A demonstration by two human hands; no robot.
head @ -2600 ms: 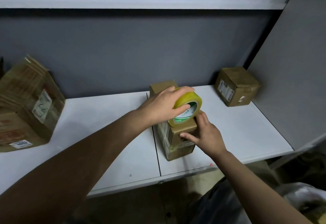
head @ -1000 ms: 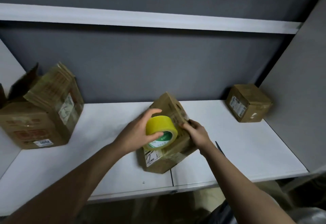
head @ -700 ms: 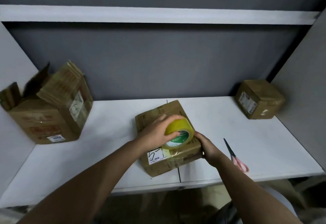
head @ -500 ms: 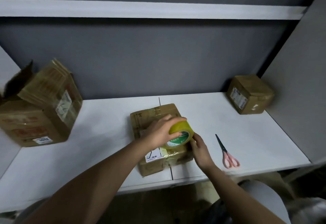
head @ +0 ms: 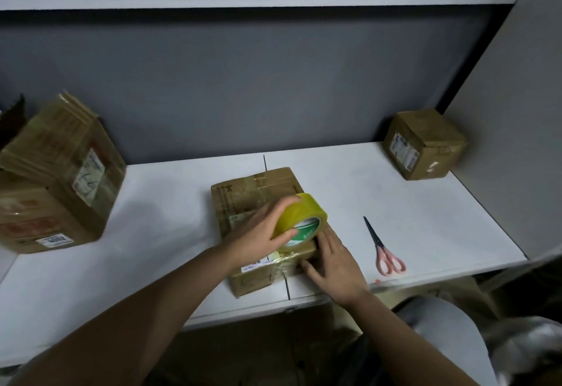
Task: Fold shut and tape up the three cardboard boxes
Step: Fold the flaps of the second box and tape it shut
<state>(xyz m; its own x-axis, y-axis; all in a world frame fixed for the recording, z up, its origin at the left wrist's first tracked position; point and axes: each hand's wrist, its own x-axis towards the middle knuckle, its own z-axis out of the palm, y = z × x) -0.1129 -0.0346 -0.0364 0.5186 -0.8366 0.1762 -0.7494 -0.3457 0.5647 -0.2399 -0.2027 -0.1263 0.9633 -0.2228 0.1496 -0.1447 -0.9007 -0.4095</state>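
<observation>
A flat cardboard box [head: 252,194] lies closed near the table's front middle, with shiny tape across its near end. My left hand [head: 261,230] grips a yellow tape roll [head: 301,221] held against the box's top near edge. My right hand [head: 333,259] presses with straight fingers on the box's near right corner, thumb against its front face. A large box [head: 54,179] with raised flaps stands at the left. A small closed box [head: 424,144] sits at the back right corner.
Pink-handled scissors [head: 383,248] lie on the white table [head: 164,227] right of the middle box, blades pointing away. A grey wall stands behind, a grey panel on the right, and a white shelf overhead.
The middle box went from standing on end, through a tilt, to lying flat. Both hands stayed on it, the left keeping the tape roll. The scissors came into view.
</observation>
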